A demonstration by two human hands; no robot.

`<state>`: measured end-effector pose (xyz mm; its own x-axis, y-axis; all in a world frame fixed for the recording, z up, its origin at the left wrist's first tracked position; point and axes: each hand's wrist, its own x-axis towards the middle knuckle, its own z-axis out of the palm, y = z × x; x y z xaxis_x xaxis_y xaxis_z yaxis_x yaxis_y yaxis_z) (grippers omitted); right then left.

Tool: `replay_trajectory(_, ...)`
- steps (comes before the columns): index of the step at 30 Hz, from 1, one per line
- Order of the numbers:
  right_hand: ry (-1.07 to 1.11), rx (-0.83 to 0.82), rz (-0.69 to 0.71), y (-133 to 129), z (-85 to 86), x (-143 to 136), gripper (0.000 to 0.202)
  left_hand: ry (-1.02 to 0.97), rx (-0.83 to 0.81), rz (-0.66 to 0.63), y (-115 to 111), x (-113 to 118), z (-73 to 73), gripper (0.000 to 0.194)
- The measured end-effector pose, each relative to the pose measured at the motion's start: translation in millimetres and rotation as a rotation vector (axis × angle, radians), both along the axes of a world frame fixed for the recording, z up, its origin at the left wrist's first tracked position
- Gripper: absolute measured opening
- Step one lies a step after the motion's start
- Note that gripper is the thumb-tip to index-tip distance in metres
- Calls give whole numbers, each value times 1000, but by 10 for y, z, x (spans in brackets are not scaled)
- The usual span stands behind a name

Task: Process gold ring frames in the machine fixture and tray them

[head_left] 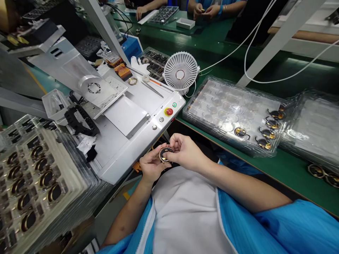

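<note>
Close to my chest, my left hand (153,163) is closed round the edge of a round black part with a gold rim (164,153), perhaps a watch case. My right hand (184,151) grips the same part from the other side, its thumb lying over the dark face. Fingers cover some of the rim. Just beyond my hands runs the front panel of a white machine (127,155), with a red emergency stop button (169,112) and a green button (174,104).
At left stands a stack of trays (71,180) holding similar round parts. Clear plastic trays (219,106) with several parts lie on the green bench at right. A white fan (180,72), tweezers (153,89) and a cable (246,67) are ahead. Other people's hands (209,12) work across the bench.
</note>
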<state>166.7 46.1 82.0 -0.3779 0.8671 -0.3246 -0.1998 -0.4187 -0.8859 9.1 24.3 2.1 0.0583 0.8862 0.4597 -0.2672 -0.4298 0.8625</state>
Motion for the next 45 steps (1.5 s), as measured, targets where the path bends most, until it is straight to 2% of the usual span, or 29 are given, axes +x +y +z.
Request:
replay_trajectory(3,43,-23,-7,20,-3,-17,38,15,-33,66,-8,4,-25,57)
replay_trajectory(6,68,-65,-2,49,-12,-9,53,4,-70,126,-20,18,-32,56)
replay_trajectory(9,3,-99,67,78,-32,38,66,-25,-64,135,-29,29,-34,57)
replay_trajectory(13,-108,-127,193,102,-89,96,71,20,-71,196,-45,40,-44,57)
replay_trajectory(18,-34,-166,117,80,-145,24,75,77,-42,239,-76,44,-41,56)
replay_trajectory(23,-44,-150,118,125,-112,-83,76,63,-8,265,-58,-11,-3,54)
replay_trajectory(27,-133,1,198,436,-73,-172,73,-27,-147,370,-14,-72,74,47)
replay_trajectory(30,-175,79,63,824,-38,-314,70,-104,-232,296,-7,-114,148,46)
replay_trajectory(32,-219,84,-46,1075,-8,-430,60,-109,-260,209,-20,-141,185,43)
replay_trajectory(34,-256,95,-75,1254,22,-519,44,-71,-246,170,-40,-172,204,46)
replay_trajectory(36,-272,123,-70,1318,50,-550,39,-24,-192,196,-58,-206,205,56)
replay_trajectory(38,-232,171,-59,1255,72,-509,46,23,-128,269,-72,-239,194,66)
replay_trajectory(40,-157,205,-15,1085,84,-411,57,103,-79,357,-84,-265,179,73)
replay_trajectory(42,-111,200,95,862,80,-288,63,203,-43,429,-94,-275,166,77)
replay_trajectory(45,-166,165,288,550,41,-139,61,341,-10,483,-98,-260,154,81)
